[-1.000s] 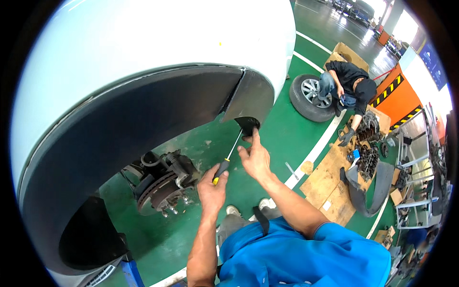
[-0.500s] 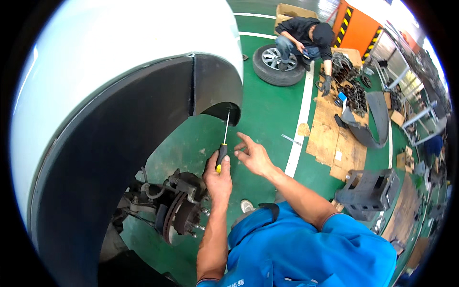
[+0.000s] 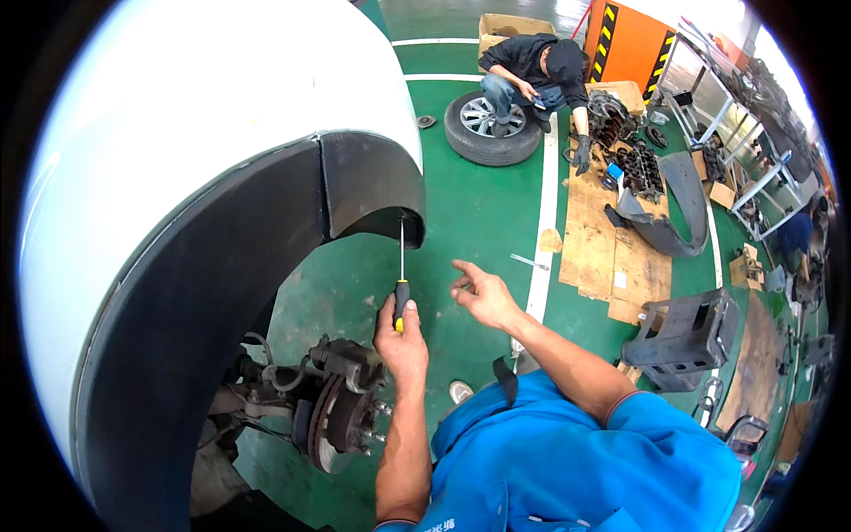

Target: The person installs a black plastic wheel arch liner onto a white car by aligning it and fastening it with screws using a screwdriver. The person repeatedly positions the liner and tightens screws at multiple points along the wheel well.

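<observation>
My left hand is wrapped round the black and yellow handle of a screwdriver. The slim shaft points away from me, and its tip meets the lower end of the black wheel-arch trim on a white car body. To the right of the screwdriver, my right hand hangs in the air with its index finger stretched out and the others partly bent. Nothing shows in it. Below the arch, a bare brake disc and hub with wheel studs stick out.
A person in black crouches by a wheel, one gloved hand over engine parts on flattened cardboard. A curved grey liner lies beside them. Closer on the right stands a grey plastic crate.
The whole view has shifted a little. My right hand now sits slightly farther from the screwdriver, with its fingers more bent. The left hand keeps its hold and the tip stays at the trim.
</observation>
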### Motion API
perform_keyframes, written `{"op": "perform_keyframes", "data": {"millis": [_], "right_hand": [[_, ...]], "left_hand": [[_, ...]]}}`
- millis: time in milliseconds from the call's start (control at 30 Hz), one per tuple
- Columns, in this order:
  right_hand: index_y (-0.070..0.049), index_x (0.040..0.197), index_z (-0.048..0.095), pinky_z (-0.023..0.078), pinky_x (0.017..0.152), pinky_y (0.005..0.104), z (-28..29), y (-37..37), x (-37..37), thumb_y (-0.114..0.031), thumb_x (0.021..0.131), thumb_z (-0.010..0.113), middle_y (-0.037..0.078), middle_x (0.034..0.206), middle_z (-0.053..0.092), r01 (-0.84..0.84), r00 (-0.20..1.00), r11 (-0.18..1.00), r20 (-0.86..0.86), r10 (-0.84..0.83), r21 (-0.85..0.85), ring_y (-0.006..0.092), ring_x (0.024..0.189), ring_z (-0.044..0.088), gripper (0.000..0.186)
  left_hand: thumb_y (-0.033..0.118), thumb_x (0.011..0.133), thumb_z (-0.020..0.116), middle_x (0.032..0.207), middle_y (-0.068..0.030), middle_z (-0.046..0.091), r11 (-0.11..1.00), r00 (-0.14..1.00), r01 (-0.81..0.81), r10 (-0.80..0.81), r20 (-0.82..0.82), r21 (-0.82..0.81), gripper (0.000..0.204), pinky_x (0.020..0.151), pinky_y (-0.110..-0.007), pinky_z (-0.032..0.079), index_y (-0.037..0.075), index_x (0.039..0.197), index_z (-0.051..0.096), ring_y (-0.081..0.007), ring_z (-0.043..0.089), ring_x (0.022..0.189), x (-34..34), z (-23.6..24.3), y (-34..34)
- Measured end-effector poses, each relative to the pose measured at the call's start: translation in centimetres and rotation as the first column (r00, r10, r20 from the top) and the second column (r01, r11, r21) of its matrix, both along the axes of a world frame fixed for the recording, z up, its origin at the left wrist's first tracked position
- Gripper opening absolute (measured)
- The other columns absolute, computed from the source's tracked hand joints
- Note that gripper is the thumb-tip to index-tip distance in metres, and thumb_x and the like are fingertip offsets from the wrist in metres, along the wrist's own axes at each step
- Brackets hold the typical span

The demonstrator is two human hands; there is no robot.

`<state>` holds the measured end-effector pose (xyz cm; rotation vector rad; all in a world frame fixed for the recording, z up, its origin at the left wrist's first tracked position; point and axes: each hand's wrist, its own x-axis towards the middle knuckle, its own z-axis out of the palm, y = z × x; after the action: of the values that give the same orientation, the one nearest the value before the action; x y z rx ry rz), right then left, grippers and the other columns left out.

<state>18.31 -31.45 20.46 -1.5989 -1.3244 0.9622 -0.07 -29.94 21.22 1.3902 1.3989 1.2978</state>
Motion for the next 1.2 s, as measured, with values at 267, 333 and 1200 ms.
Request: {"op": "perform_keyframes", "data": {"millis": [267,333,1200], "right_hand": [[0.000,0.144,0.047,0.055,0.077,0.0346,-0.2,0.1,0.5,-0.013,0.088,0.064,0.012,0.102,0.074,-0.031,0.999,0.999,0.009,0.030,0.026,0.0207,0.083,0.069,0.059],[0.000,0.142,0.048,0.055,0.077,0.0351,0.0,0.3,0.4,-0.013,0.088,0.064,0.012,0.102,0.074,-0.044,0.999,0.999,0.021,0.043,0.026,0.0216,0.083,0.070,0.059],[0.004,0.140,0.049,0.048,0.099,0.0372,1.2,6.2,-6.9,-0.019,0.099,0.063,0.017,0.127,0.063,-0.298,0.369,0.944,-0.895,0.252,0.143,0.0225,0.116,0.060,0.050]], "left_hand": [[0.011,0.087,0.072,0.109,-0.0181,0.062,0.971,0.904,-0.017,0.116,-0.411,0.237,0.042,0.079,-0.044,0.054,-0.001,0.125,0.062,-0.0354,0.065,0.096,0.7,2.1,-0.7],[0.011,0.086,0.073,0.111,-0.0167,0.060,0.954,0.824,-0.015,0.182,-0.537,0.300,0.043,0.079,-0.046,0.054,0.002,0.126,0.061,-0.0378,0.064,0.098,0.7,2.3,-0.9],[0.031,0.094,0.069,0.097,-0.0019,0.065,0.897,0.865,0.111,0.125,0.486,-0.429,0.029,0.067,-0.030,0.045,0.010,0.114,0.063,-0.0123,0.060,0.082,-3.3,3.3,2.6]]}}
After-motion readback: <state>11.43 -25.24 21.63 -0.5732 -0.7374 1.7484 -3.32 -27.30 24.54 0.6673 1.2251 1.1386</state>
